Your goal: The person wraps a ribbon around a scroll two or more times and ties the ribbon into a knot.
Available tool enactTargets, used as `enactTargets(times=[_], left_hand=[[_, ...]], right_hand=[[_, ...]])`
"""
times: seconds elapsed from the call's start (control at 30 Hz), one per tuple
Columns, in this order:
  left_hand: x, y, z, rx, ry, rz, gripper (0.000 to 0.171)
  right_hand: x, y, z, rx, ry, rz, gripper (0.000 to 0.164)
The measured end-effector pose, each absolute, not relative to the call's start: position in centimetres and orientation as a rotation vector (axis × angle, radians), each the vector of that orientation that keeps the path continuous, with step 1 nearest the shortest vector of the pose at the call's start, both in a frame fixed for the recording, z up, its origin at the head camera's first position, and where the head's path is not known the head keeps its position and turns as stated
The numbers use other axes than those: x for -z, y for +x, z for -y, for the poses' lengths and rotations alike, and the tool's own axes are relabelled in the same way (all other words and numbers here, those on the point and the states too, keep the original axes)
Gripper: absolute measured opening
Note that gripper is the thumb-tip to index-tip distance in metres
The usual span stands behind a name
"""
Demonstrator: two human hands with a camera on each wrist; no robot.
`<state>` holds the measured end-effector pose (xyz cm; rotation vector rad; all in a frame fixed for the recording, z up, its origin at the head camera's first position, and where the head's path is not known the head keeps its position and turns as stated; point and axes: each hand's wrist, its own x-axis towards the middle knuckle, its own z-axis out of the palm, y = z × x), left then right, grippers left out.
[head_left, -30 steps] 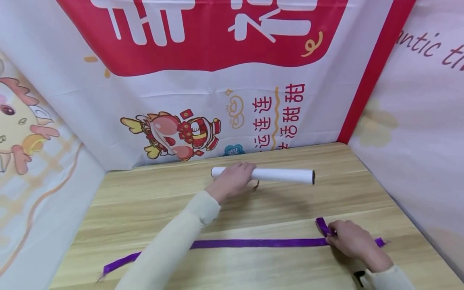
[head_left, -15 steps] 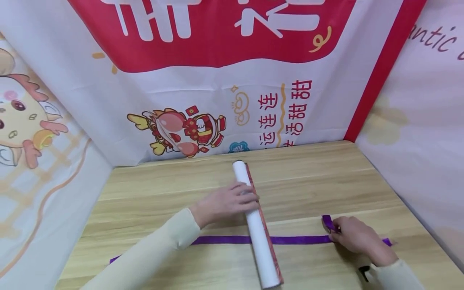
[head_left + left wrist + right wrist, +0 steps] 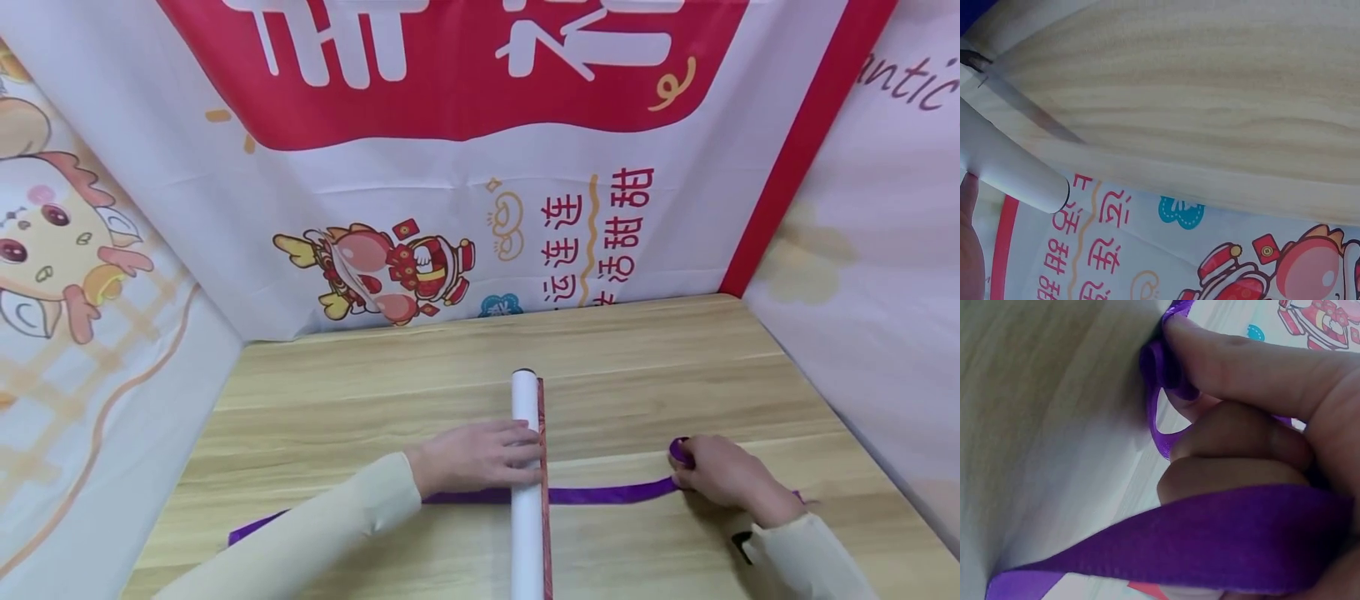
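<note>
Hung behind everything, printed cloth (image 3: pixel 420 192), meeting the far edge of the bench (image 3: pixel 375 367).

On the bench, about midway between the left and right edges and nearly square to the far edge, the white roll (image 3: pixel 527 517): far end well short of that edge, near end cut off by the bottom of the head view. Turned and brought nearer within the last second, from parallel with the far edge to pointing at it; straightened, too, from the slant of half a second ago. Impossible to tell whether fully resting or just above the wood. Along its right side, a red strip (image 3: pixel 546 500).

Crosswise, the purple ribbon (image 3: pixel 600 496), running from toward the left edge, partly hidden by the left sleeve (image 3: pixel 307 542), and past the roll toward the right edge. Crossing now squared up; judging from this, placing largely settled, with ribbon free on either side.

Left hand (image 3: pixel 480 456) curled over the roll, holding it between far end and crossing. Right hand (image 3: pixel 723 472) toward the right edge, pinching the ribbon between thumb and fingers, with a loop at the fingertips; slightly bowed now where straight before, so perhaps a little slack gathered.

Smallest, just beside the right sleeve (image 3: pixel 806 554), a black thing (image 3: pixel 741 546), too little showing to name.
</note>
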<state>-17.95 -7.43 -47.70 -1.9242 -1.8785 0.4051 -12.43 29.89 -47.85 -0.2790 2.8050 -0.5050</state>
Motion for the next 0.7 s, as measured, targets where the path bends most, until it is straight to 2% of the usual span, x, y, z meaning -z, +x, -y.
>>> enactTargets(times=[0.4, 0.7], left_hand=[[49.2, -17.3, 7.2, -0.418, -1.967, 1.882, 0.035], [49.9, -17.2, 7.3, -0.398, -1.949, 1.927, 0.037]], right_hand=[[47.7, -12.4, -29.7, 0.464, -0.279, -2.813, 0.026], [47.6, -12.4, -29.5, 0.45, -0.302, -2.827, 0.027]])
